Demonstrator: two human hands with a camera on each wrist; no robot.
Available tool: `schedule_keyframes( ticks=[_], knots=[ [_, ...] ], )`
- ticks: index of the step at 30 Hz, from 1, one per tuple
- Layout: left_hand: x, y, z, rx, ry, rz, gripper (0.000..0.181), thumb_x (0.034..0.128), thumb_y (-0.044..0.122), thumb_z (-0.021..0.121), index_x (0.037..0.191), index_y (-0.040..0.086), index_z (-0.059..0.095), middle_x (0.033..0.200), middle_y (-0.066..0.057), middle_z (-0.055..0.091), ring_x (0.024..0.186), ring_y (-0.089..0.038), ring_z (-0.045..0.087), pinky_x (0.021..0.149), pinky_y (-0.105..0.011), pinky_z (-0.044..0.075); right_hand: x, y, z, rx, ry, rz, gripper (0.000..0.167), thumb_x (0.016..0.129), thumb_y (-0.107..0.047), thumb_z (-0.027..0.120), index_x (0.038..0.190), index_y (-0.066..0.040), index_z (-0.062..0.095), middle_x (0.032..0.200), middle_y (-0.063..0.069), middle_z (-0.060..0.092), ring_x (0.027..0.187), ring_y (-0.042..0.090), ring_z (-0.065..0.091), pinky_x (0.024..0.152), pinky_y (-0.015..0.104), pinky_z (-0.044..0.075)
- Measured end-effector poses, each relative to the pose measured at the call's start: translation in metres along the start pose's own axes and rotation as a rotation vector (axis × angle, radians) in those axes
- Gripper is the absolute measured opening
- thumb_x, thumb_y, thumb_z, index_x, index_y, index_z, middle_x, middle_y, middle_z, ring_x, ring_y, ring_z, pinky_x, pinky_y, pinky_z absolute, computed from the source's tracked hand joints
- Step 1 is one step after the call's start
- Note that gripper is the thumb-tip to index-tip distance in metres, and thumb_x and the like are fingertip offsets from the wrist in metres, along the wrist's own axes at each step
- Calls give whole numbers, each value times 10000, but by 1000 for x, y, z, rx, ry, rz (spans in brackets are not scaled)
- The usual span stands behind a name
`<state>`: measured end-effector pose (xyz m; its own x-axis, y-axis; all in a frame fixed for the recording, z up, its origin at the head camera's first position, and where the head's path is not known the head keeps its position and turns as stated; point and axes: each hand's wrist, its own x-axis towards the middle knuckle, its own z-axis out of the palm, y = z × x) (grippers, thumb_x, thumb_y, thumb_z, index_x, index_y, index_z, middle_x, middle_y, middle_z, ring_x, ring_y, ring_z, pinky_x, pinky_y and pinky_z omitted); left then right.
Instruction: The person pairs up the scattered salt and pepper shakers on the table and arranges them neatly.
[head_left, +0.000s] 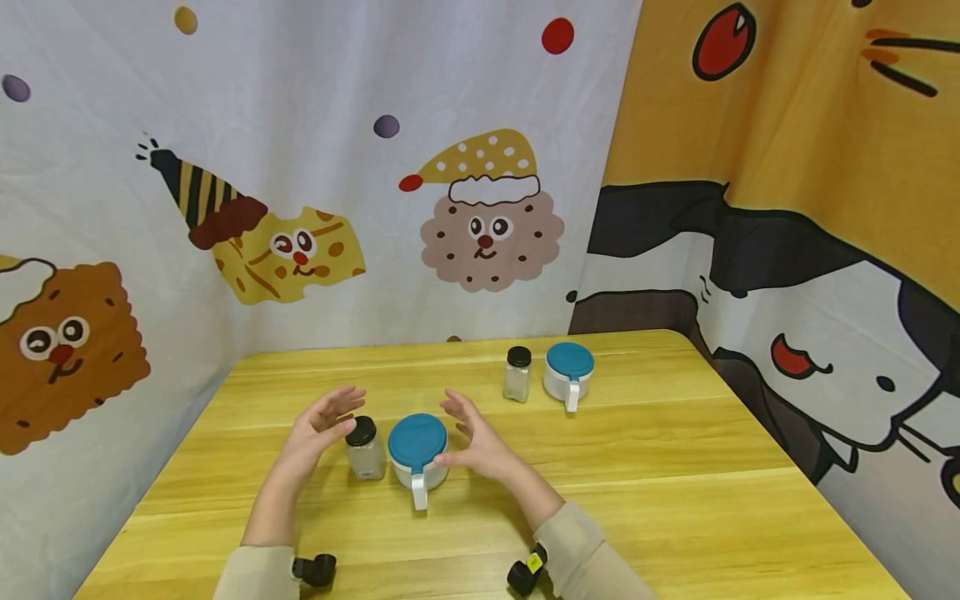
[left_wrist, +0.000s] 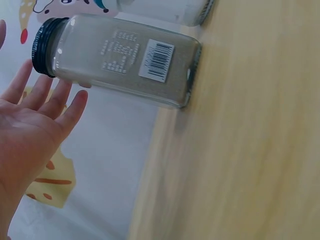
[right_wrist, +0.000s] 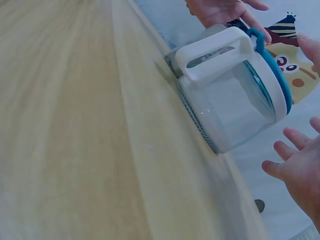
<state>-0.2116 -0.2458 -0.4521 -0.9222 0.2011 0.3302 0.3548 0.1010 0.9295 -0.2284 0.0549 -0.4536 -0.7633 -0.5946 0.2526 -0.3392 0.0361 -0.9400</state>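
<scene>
Near the front of the table stand a square glass jar [head_left: 366, 457] with a black lid and, just right of it, a glass pot [head_left: 417, 450] with a blue lid and white handle. My left hand [head_left: 315, 433] is beside the jar on its left, fingers spread; its thumb tip is close to the lid, and I cannot tell if they touch. In the left wrist view the jar [left_wrist: 120, 60] shows a barcode label, its contents unclear. My right hand [head_left: 480, 442] curves loosely at the pot's right. In the right wrist view a gap separates its fingers from the pot [right_wrist: 230, 100].
Farther back on the wooden table [head_left: 675, 475] stand a second black-lidded jar [head_left: 517, 379] and a second blue-lidded pot [head_left: 567, 379], side by side. A cartoon-printed curtain [head_left: 315, 125] hangs behind the table and along its right side.
</scene>
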Motion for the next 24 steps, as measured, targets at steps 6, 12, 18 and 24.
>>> schedule_keyframes(
  ticks=[6,12,18,24],
  knots=[
    [1,7,2,-8,16,26,495,955,-1,551,1424,3,394,1383,-264,445,1227,-222,486,904,-221,436,-3,-8,-3,15,-1,1,947,809,-68,764,1503,16,125,1499,254,256,1384,392,224,1088,559,189],
    [1,16,6,-4,21,38,494,951,-2,555,1420,4,402,1381,-260,449,1223,-206,488,916,-214,422,-5,-9,-6,-3,26,-21,946,795,-35,764,1500,23,135,1487,266,273,1368,399,255,1078,572,199],
    [2,23,10,12,26,32,503,951,31,575,1423,10,402,1387,-246,453,1221,-160,489,926,-200,406,-7,-12,-11,-23,46,-32,944,790,-27,765,1494,40,139,1482,273,274,1359,425,254,1073,580,203],
    [3,30,14,7,14,39,516,941,-14,566,1428,25,401,1398,-234,446,1242,-189,469,961,-230,393,-4,14,-17,-19,72,-61,992,776,-129,810,1509,-15,151,1497,219,284,1374,376,257,1088,536,208]
  ],
)
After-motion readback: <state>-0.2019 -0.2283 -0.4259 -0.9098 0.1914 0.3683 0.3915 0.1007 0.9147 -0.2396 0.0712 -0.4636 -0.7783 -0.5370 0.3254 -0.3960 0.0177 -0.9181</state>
